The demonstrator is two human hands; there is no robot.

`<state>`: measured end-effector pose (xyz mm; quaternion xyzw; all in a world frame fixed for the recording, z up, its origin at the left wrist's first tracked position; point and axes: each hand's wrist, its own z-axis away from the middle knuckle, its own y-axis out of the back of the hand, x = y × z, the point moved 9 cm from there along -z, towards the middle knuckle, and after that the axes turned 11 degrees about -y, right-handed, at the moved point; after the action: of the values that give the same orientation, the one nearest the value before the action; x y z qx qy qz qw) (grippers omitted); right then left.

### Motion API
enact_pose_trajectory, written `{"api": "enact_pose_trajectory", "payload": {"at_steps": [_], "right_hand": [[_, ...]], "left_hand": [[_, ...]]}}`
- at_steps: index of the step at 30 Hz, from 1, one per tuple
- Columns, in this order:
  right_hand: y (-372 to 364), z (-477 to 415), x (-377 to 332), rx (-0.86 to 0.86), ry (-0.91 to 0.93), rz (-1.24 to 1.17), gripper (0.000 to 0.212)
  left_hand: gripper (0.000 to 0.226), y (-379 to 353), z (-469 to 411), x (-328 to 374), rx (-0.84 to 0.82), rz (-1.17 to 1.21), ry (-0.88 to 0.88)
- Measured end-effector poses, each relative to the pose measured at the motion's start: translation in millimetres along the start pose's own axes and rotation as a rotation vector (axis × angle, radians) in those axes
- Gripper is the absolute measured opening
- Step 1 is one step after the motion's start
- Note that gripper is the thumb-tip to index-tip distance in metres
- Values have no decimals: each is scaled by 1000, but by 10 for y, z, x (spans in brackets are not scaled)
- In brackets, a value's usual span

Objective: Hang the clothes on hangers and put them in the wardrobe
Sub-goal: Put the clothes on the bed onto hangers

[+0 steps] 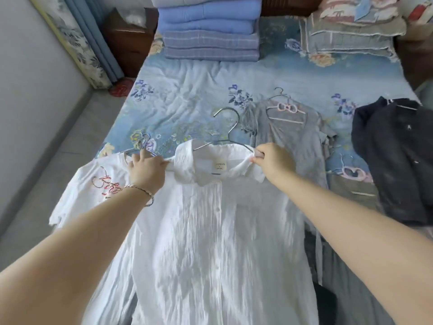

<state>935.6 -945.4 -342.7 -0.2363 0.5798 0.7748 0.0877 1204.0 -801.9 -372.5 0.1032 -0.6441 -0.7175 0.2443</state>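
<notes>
Currently pinching the white shirt (210, 231), laid on the bed (187, 90), at both collar ends with left grip (146, 171) and right grip (273, 160), probably to seat the shoulders over the wire hanger (229, 137).

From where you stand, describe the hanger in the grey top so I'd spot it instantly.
On the flowered blue bed, a grey top lies right of the white shirt. The hanger sits in its neckline. Unlike the shirt's bare metal hanger, it carries a pink bow.
</notes>
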Motion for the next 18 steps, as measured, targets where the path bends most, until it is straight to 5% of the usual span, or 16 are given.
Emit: {"api": "enact_pose_trajectory", "payload": {"at_steps": [4,7,16,18], "right_hand": [[-780,-503,370,17,-135,-12,47],[-1243,-858,581,16,-200,-67,14],[-2232,-2023,1066,108,-358,-271,15],[-2521,-2196,1137,-56,-366,-323,24]], "left_hand": [[36,-856,-570,-122,-46,46,0],[30,-1398,-964,-210,-60,265,41],[21,-2440,-2133,-393,-26,492,64],[43,-2697,-2161,-331,-148,549,94]]}}
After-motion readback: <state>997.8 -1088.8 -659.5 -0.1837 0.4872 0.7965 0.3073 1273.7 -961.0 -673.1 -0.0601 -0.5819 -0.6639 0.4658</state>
